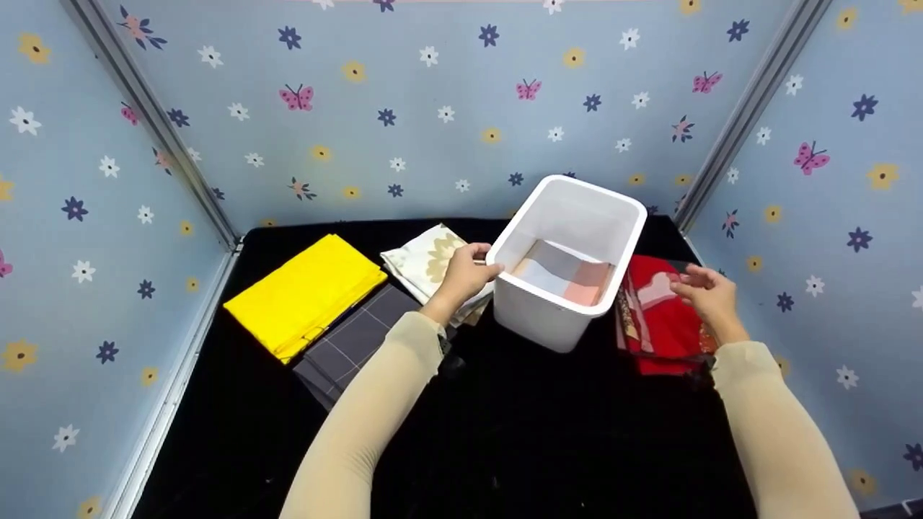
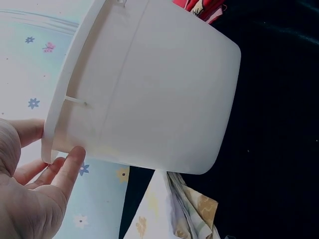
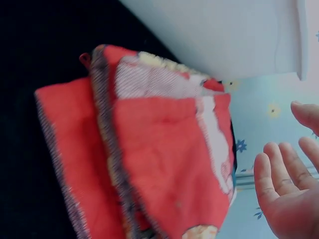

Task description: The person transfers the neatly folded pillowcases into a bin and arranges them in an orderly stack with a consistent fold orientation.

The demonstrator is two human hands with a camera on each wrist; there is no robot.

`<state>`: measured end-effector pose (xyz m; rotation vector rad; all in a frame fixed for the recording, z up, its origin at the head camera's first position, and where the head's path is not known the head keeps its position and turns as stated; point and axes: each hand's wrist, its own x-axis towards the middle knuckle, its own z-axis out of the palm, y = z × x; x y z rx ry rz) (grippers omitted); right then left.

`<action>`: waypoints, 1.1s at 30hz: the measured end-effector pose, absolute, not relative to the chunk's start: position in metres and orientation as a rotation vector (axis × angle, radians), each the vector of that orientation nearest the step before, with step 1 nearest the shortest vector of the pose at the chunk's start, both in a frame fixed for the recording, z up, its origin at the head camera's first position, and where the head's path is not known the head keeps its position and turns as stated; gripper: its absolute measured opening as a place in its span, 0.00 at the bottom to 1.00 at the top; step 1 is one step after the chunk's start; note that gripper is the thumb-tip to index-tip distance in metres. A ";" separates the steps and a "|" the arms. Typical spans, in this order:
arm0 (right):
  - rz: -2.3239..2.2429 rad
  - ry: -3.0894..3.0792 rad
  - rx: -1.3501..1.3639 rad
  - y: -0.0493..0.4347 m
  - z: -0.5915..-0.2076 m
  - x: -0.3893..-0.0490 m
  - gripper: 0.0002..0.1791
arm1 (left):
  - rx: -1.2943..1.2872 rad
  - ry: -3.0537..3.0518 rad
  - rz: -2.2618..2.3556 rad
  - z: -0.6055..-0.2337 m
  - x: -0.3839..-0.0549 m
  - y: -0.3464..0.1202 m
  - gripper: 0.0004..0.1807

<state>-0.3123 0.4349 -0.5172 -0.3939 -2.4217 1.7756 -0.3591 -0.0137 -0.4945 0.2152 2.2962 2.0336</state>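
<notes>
A white plastic bin [image 1: 541,317] stands tilted at the middle right of the black surface. My left hand [image 1: 465,277] pinches its left rim, thumb on one side and fingers under the lip in the left wrist view. Inside the bin lies a folded cloth [image 1: 566,270] in grey, white and orange blocks. To the right, my right hand [image 1: 710,295] hovers over a folded red patterned cloth [image 1: 667,317], fingers relaxed and holding nothing. In the right wrist view, that red cloth [image 3: 164,144] shows several layers and dark stitched edges beside the bin.
On the left lie a folded yellow cloth [image 1: 306,295] and a dark grey checked cloth [image 1: 353,335]. A white cloth with a beige flower print [image 1: 425,256] sits partly behind my left hand. Flowered wall panels [image 1: 433,86] enclose the black surface [image 1: 541,432] at the back and sides.
</notes>
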 end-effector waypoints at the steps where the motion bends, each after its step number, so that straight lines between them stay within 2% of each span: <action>1: 1.748 -2.434 -0.404 0.437 -0.521 -0.311 0.35 | 0.215 2.299 2.033 -0.495 -0.359 -0.014 0.27; 14: 1.483 -2.547 -0.579 0.459 -0.550 -0.299 0.38 | 0.199 2.295 2.038 -0.494 -0.357 -0.013 0.28; 33: 1.522 -2.540 -0.694 0.481 -0.573 -0.286 0.42 | 0.201 2.281 2.048 -0.495 -0.357 -0.013 0.29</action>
